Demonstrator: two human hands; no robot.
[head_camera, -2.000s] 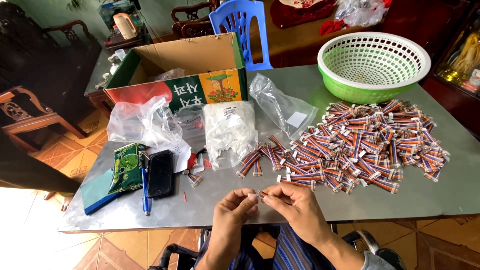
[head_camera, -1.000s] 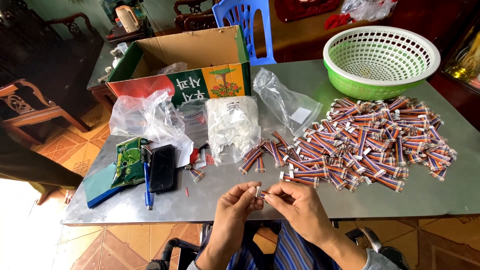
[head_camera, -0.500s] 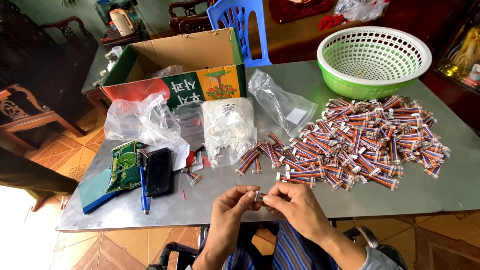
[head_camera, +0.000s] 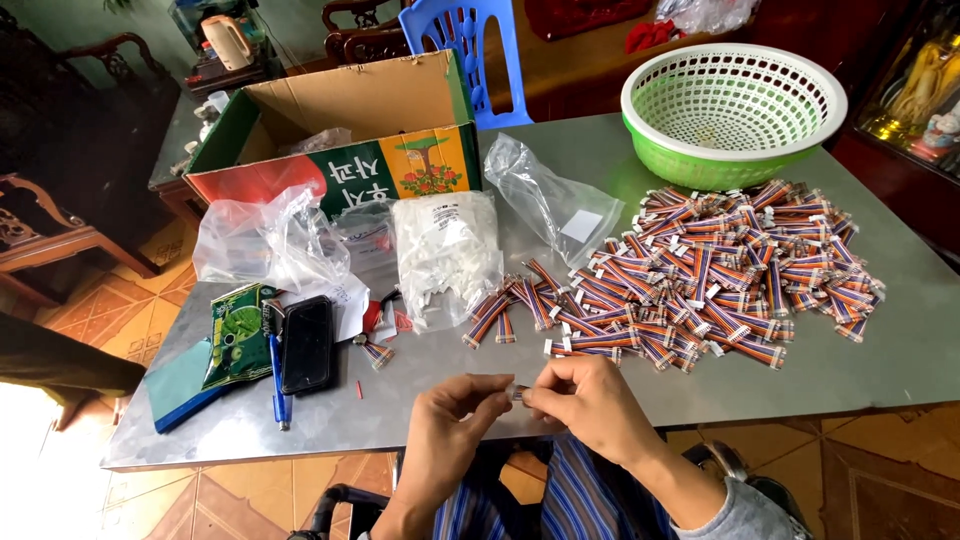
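At the near edge of the grey metal counter (head_camera: 900, 330), a seated person's left hand (head_camera: 452, 425) and right hand (head_camera: 590, 410) meet over a small pale connector piece (head_camera: 518, 393), thumb and forefinger of each hand pinched shut on its ends. Over the last two seconds the hands have hardly shifted, staying close together at the counter's edge while the fingers drew tighter on the piece, which suggests the same small part is still being worked rather than set down. Just beyond them spreads a loose heap of short striped wire leads (head_camera: 720, 265), ribbons of orange, blue and red capped with white plastic plugs. A crinkled clear bag of white plastic parts (head_camera: 445, 250) stands beside an empty clear bag (head_camera: 555, 200). Farther back sit a green and white latticed plastic basket (head_camera: 735, 105) and an open cardboard box (head_camera: 340, 135). To the left lie a glossy black phone (head_camera: 307, 343), a blue pen (head_camera: 277, 385) and a green foil packet (head_camera: 237, 333).
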